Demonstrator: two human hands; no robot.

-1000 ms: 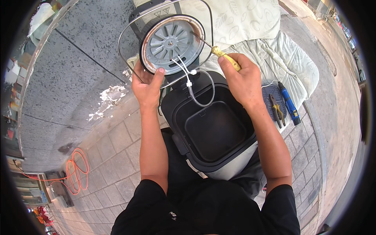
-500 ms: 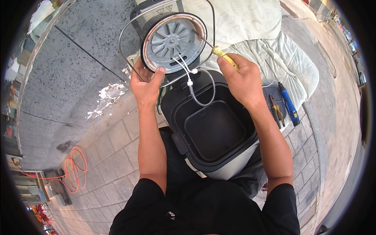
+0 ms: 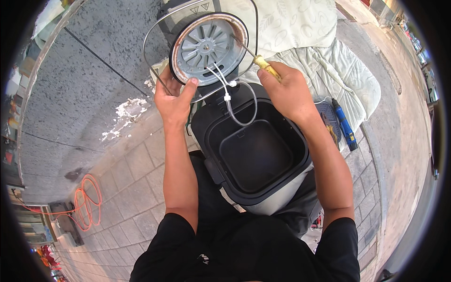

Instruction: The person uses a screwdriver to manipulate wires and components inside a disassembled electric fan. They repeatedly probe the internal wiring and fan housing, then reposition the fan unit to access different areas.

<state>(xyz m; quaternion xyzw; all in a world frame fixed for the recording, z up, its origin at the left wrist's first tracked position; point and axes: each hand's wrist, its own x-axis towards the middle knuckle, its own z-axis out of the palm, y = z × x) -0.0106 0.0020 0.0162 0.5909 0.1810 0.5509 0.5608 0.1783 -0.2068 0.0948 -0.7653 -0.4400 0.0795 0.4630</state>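
My left hand (image 3: 174, 104) grips the lower left rim of a round metal fan housing (image 3: 206, 48), thumb on its front edge and fingers behind. The inside is silvery with a slotted middle; the rim is rusty brown. A thin metal loop, a heating element (image 3: 144, 50), curves around the housing. White-sleeved wires (image 3: 228, 97) hang from its lower slot. My right hand (image 3: 292, 96) is closed round the yellow handle of a screwdriver (image 3: 266, 66), its shaft reaching the housing's inner right wall. Below both hands sits an open black appliance body (image 3: 256, 157), in front of my lap.
A pale quilted cloth (image 3: 329, 70) lies beyond and to the right. By my right forearm are a blue pen-shaped tool (image 3: 346, 126) and yellow-handled pliers (image 3: 333, 133), partly hidden, in a tray. Orange cable (image 3: 87, 207) coils on the paving at left, beside a grey slab (image 3: 94, 70).
My right hand and the screwdriver have shifted very slightly left, and my forearm now covers more of the pliers. My left hand keeps its hold on the housing.
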